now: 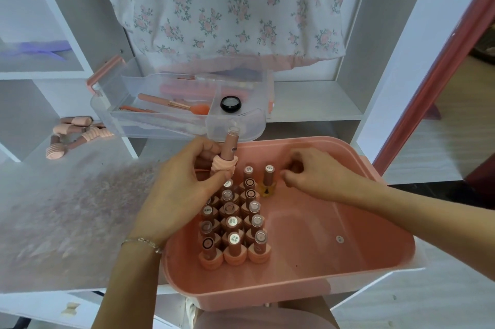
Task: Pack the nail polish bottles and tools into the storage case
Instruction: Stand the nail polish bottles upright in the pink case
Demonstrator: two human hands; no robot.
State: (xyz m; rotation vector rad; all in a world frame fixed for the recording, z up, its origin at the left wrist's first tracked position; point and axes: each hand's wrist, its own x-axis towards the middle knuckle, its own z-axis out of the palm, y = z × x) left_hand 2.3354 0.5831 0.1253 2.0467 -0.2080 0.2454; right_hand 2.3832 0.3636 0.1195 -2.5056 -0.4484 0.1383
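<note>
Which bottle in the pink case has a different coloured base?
The yellow-based bottle, at the far end by the right hand. The other standing bottles have pink bases.

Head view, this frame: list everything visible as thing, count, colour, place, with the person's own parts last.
storage case: one, pink, open, nearest the camera.
standing bottles: exact count unclear, pinkish-brown, upright in three rows at the case's left.
yellow-based bottle: one, upright right of the rows' far end.
held bottle: one, pinkish-brown, raised above the rows.
clear tray: one, transparent with pink handle, on the shelf behind the case.
brush: one, pink, in the tray's left compartment.
round pot: one, black, in the tray's right compartment.
loose bottles: several, pink, lying on the table at left.
floral cloth: one, white and pink, hanging above.
left hand: grips the held bottle.
right hand: fingers curled beside the yellow-based bottle; contents hidden.
</note>
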